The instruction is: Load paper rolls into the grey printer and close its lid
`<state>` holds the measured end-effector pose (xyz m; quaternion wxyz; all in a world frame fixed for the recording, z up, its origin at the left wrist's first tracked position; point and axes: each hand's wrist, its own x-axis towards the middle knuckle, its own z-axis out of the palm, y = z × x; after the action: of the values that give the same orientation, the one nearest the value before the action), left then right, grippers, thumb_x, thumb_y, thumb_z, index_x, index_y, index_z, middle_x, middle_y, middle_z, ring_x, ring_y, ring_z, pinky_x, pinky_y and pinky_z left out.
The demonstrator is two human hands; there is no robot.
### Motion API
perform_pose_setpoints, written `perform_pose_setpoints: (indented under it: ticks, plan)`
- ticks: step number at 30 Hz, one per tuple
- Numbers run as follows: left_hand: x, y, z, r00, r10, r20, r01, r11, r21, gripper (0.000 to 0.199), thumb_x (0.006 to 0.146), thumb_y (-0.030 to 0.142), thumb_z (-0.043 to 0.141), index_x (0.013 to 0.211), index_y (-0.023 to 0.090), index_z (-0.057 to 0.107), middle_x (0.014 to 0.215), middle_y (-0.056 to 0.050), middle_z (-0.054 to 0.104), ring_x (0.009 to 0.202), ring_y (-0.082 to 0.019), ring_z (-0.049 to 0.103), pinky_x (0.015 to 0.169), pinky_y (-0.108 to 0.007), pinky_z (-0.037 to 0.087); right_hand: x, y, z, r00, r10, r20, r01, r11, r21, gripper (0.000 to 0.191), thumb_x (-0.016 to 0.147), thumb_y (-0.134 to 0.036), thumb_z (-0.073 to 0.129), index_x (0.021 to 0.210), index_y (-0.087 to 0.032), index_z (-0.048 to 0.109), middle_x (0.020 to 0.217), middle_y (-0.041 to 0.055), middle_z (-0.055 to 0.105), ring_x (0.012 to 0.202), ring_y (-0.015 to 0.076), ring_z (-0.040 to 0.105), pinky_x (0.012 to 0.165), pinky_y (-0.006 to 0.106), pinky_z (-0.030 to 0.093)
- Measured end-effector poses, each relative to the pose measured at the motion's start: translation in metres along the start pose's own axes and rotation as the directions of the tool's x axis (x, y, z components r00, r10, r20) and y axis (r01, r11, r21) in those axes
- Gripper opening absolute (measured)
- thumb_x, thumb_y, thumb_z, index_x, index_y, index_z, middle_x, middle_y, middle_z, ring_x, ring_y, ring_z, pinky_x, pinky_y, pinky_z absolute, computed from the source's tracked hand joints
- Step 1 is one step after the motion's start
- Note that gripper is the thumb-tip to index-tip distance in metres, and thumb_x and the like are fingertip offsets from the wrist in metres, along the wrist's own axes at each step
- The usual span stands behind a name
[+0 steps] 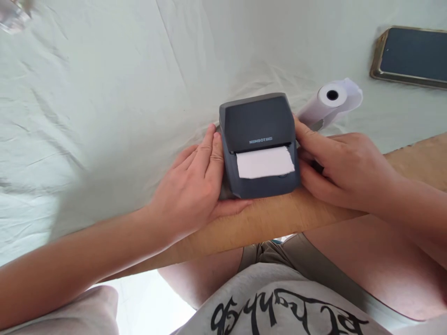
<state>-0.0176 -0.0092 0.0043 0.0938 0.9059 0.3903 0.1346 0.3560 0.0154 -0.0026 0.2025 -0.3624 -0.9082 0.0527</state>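
Note:
A dark label printer (256, 121) marked NIIMBOT sits near the table's front edge, with a strip of white paper (265, 163) coming out of its slot. My left hand (195, 186) lies along the printer's left side, fingers together against it and thumb at its lower front edge. On the right side, my right hand (342, 167) grips the printer with bent fingers, some hidden beside it. Just behind my right hand is a white paper roll (323, 104) with a black core and a loose outer end.
A phone (415, 56) with a dark screen lies at the back right. Something shiny and clear (14, 16) is at the top left corner. A wrinkled pale cloth (122, 93) covers the table up to its wooden front edge (216, 237).

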Motion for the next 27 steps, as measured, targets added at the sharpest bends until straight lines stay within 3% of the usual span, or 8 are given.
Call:
perform_pose_setpoints:
  ticks: [3,7,8,11,15,21,24,27]
  plan:
    - [0.002,-0.001,-0.004,0.999,-0.043,0.015,0.044,0.998,-0.042,0.120,0.124,0.102,0.054,0.206,0.017,0.031,0.205,-0.029,0.053,0.186,-0.053,0.064,0.152,-0.067,0.062,0.005,-0.004,-0.005,1.000,-0.004,-0.005,0.004,1.000,-0.004,0.074,0.121,-0.021,0.059,0.194,-0.012,0.058,0.072,-0.0076,0.071,0.053,0.0124,0.051,0.055,0.033,0.039]
    - [0.002,-0.007,-0.012,0.994,-0.099,-0.052,0.091,0.986,-0.139,0.109,0.127,0.101,0.042,0.202,0.022,0.041,0.200,-0.022,0.063,0.183,-0.047,0.068,0.151,-0.060,0.062,0.011,-0.012,-0.019,0.987,0.155,0.030,-0.157,0.985,0.067,0.061,0.129,-0.027,0.050,0.187,-0.014,0.064,0.082,-0.0040,0.080,0.071,0.0140,0.071,0.069,0.034,0.049]
    - [0.002,-0.009,-0.013,0.992,-0.095,-0.087,0.082,0.986,-0.143,0.111,0.126,0.102,0.040,0.202,0.021,0.038,0.198,-0.024,0.063,0.181,-0.048,0.069,0.149,-0.062,0.063,0.013,-0.015,-0.022,0.982,0.184,0.035,-0.186,0.977,0.101,0.058,0.131,-0.029,0.049,0.187,-0.016,0.061,0.083,-0.0048,0.079,0.073,0.0131,0.073,0.072,0.033,0.052]
    - [0.005,-0.020,-0.015,0.999,-0.038,0.013,0.040,0.990,-0.138,0.124,0.122,0.106,0.050,0.205,0.018,0.026,0.206,-0.027,0.051,0.190,-0.049,0.057,0.153,-0.065,0.058,0.020,-0.020,-0.027,0.975,0.220,0.012,-0.218,0.956,0.197,0.050,0.134,-0.036,0.054,0.182,-0.026,0.057,0.083,-0.0106,0.072,0.069,0.0077,0.066,0.078,0.027,0.059]
    - [0.010,-0.033,-0.014,0.999,0.023,0.032,-0.017,0.987,-0.159,0.137,0.116,0.112,0.052,0.207,0.016,0.016,0.209,-0.030,0.042,0.194,-0.051,0.049,0.154,-0.068,0.055,0.035,-0.024,-0.027,0.976,0.216,-0.023,-0.204,0.947,0.249,0.042,0.129,-0.036,0.064,0.171,-0.034,0.060,0.084,-0.0155,0.068,0.063,0.0048,0.054,0.085,0.027,0.065]
    - [0.014,-0.041,-0.009,0.997,0.044,0.071,-0.027,0.975,-0.222,0.137,0.115,0.111,0.057,0.208,0.018,0.018,0.214,-0.028,0.035,0.197,-0.052,0.044,0.157,-0.069,0.052,0.060,-0.035,-0.031,0.972,0.235,-0.028,-0.220,0.941,0.258,0.035,0.121,-0.026,0.060,0.153,-0.036,0.071,0.082,-0.0149,0.069,0.072,0.0069,0.067,0.091,0.030,0.067]
    - [0.013,-0.043,-0.007,0.997,0.037,0.070,-0.020,0.971,-0.238,0.136,0.114,0.110,0.061,0.209,0.021,0.022,0.214,-0.025,0.038,0.196,-0.051,0.047,0.155,-0.066,0.055,0.071,-0.036,-0.035,0.950,0.305,-0.065,-0.285,0.934,0.217,0.041,0.125,-0.032,0.047,0.157,-0.037,0.074,0.080,-0.0110,0.067,0.078,0.0095,0.073,0.116,0.037,0.072]
    - [0.012,-0.043,-0.008,0.997,0.021,0.076,-0.002,0.970,-0.245,0.138,0.113,0.108,0.066,0.210,0.019,0.022,0.212,-0.026,0.040,0.195,-0.052,0.048,0.155,-0.066,0.056,0.086,-0.035,-0.043,0.910,0.406,-0.088,-0.397,0.912,0.106,0.048,0.129,-0.048,0.051,0.170,-0.040,0.074,0.087,-0.0071,0.072,0.089,0.0142,0.080,0.143,0.051,0.066]
